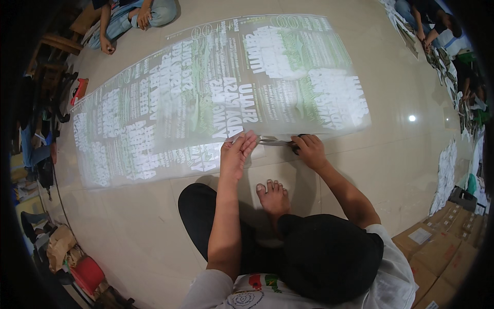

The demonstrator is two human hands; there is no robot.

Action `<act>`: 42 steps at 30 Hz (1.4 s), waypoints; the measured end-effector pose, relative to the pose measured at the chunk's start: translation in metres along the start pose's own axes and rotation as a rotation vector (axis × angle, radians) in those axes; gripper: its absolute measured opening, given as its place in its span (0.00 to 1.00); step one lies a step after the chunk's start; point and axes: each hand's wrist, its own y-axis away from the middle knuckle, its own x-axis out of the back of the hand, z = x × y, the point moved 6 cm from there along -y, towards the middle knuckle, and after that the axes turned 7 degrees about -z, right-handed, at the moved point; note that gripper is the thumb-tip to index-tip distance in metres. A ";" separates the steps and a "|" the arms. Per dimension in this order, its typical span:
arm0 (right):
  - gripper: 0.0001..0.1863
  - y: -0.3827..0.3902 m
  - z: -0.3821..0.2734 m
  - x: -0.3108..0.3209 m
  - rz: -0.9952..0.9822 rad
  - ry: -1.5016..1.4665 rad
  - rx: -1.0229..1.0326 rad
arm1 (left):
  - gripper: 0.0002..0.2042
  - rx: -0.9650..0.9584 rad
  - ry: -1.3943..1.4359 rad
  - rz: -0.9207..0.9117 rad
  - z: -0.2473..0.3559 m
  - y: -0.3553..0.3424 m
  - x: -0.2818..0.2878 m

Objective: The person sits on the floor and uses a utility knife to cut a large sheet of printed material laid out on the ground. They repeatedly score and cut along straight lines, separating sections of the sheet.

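In the head view, a floor of glossy beige tiles (381,175) spreads through the middle of the room, with a ceiling light mirrored as a bright spot at right. A large see-through sheet (221,100) printed in white and green lies across the floor from the left to just right of the middle, its near edge in front of the person.

The left hand (237,154) is at that near edge, thumb and fingers drawn together on the film. Just to the right, the right hand (310,150) has its fingers curled around the dark handles of a pair of scissors (275,141), whose blades point left along the edge toward the left hand. Whether the blades are parted is too small to tell. A bare foot (274,195) rests on the tiles between the forearms.

At far left a seated person in pale jeans (146,15) shows beside the sheet; at far right another person (427,26) bends over piled strips. White pieces (445,177) lie along the right side, beyond brown cardboard boxes (437,247) at near right. At near left are a crumpled paper bag (60,244) and a red object (87,273).
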 end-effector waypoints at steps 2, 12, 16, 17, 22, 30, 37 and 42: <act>0.24 0.001 0.002 0.004 0.003 0.004 -0.014 | 0.13 0.010 0.006 -0.012 -0.005 -0.001 -0.001; 0.29 0.010 -0.006 0.000 -0.031 -0.059 -0.094 | 0.13 0.054 0.031 -0.006 -0.019 -0.005 0.006; 0.30 0.031 -0.023 0.008 -0.027 -0.123 -0.172 | 0.13 0.096 0.006 0.010 -0.033 -0.006 0.013; 0.30 0.036 -0.032 0.014 -0.020 -0.137 -0.199 | 0.13 0.106 -0.020 0.013 -0.035 -0.003 0.014; 0.26 0.067 -0.063 0.001 -0.161 -0.582 -0.487 | 0.10 0.083 -0.007 0.053 -0.051 -0.006 0.016; 0.21 0.096 -0.104 -0.037 -0.361 -1.367 -0.982 | 0.08 -0.031 0.125 0.126 -0.066 0.011 0.023; 0.19 0.083 -0.126 -0.022 -0.317 -1.568 -1.067 | 0.07 -0.112 0.194 0.165 -0.073 0.023 0.030; 0.20 0.103 -0.134 -0.018 -0.267 -1.571 -1.013 | 0.07 -0.100 0.222 0.179 -0.078 0.026 0.027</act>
